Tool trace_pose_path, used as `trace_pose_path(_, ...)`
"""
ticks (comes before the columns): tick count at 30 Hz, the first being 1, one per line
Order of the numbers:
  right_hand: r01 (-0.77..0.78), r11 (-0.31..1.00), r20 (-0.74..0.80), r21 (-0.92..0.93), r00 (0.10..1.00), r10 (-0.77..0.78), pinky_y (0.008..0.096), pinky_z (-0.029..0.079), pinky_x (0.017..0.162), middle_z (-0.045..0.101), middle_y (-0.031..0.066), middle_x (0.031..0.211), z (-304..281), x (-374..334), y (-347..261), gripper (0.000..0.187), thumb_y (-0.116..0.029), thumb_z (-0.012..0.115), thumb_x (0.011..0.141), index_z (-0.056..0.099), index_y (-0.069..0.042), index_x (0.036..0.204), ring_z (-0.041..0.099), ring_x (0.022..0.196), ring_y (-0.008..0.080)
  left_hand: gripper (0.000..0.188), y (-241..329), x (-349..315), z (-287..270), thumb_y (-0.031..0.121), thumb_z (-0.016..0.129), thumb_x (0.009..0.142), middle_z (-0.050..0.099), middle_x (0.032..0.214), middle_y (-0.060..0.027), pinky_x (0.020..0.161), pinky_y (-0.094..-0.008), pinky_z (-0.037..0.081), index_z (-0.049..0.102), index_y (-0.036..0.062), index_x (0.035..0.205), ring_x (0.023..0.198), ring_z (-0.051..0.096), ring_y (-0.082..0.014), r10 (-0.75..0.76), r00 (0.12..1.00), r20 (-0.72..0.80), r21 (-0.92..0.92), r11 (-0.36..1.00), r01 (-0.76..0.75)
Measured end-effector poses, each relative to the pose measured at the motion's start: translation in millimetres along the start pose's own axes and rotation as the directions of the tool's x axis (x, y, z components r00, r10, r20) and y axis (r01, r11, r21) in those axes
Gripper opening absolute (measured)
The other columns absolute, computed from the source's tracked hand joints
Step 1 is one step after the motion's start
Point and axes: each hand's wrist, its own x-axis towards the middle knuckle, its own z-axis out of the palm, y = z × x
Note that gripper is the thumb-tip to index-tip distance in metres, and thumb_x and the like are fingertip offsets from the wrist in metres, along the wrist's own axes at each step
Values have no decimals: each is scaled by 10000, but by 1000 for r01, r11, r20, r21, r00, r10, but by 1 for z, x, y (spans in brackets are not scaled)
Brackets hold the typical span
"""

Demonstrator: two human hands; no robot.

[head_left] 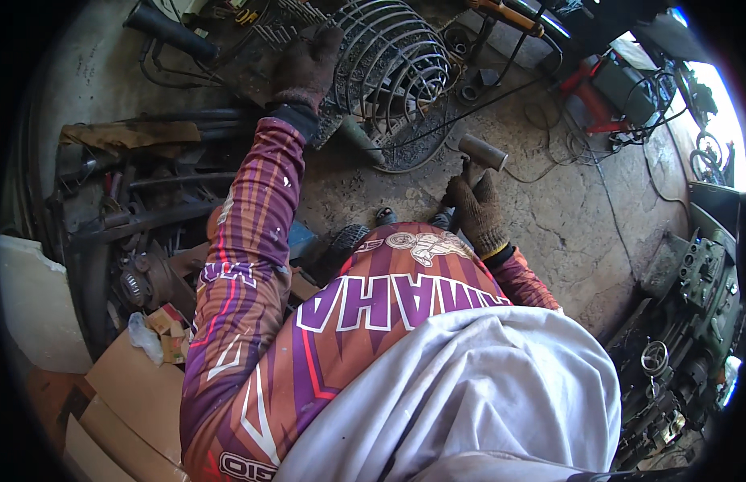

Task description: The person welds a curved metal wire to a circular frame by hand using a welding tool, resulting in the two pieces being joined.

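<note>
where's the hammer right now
In the head view, the hammer is right of centre, in the gloved right hand, below and right of the curved metal cage.

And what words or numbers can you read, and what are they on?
I won't copy words out, but here's where they are:
Shirt front: big white-edged purple letters, smaller ones above.
Left sleeve: white-edged purple letters.
Shirt's dark patch, lower left: white letters.
Small boxes: marks too small to read.
</note>
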Motion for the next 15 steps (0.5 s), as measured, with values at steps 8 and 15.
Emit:
trace_pose_path(8, 68, 992, -129, -102, 988, -81, 323, 539, 728, 628, 70, 950, 24, -21, 0, 267, -189, 630, 999, 492, -41, 1175, 629, 806, 147, 325, 11, -131, -25, 227, 732, 929, 660, 1089, -151, 903, -412, 516, 657, 55, 1194, 970, 649, -289, 63, 985, -160, -266, 958, -105)
trace_pose_path(15, 361, 889, -54, -281, 919, -390, 311, 522, 749, 649, 80, 983, 68, -7, -36, 363, -166, 583, 1014, 453, -16, 1318, 636, 866, 154, 294, 53, -187, -30, 222, 730, 921, 697, 1100, -137, 886, -381, 544, 696, 28, 1139, 982, 697, -255, 295, 806, 514, -503, 864, 4)
